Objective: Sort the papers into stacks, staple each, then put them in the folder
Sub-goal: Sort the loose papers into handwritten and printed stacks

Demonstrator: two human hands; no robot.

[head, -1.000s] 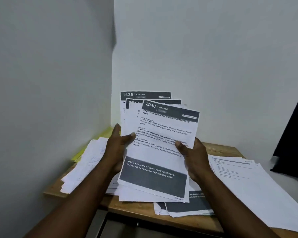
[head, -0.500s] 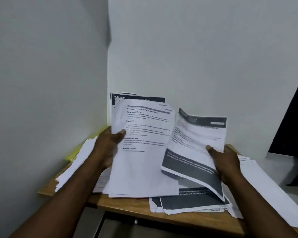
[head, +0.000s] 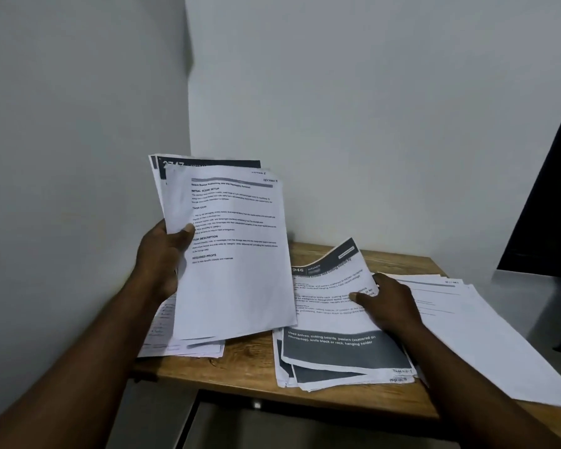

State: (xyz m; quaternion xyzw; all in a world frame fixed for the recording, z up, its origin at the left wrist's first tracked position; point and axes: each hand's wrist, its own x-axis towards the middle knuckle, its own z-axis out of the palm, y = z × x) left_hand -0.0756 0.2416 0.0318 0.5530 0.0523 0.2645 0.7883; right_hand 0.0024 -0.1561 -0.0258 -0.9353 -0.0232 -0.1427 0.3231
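Observation:
My left hand [head: 162,257] grips a bunch of printed sheets [head: 234,254] upright above the table's left part, thumb on the front page. My right hand [head: 389,303] holds a single sheet with a dark header reading 946 KITCHEN [head: 331,293] and lays it on a pile of dark-banded sheets [head: 340,361] at the table's front middle. Its top edge still curls up off the pile. No stapler or folder shows.
A wooden table [head: 250,358] stands in a white corner. A pile of white text sheets [head: 473,322] lies at the right. More sheets [head: 175,345] lie at the left under the held bunch. A dark object [head: 551,205] stands at the far right.
My right hand took the 946 KITCHEN sheet off the front of the held bunch and moved it down and right onto the dark-banded pile. My left hand kept the remaining sheets raised.

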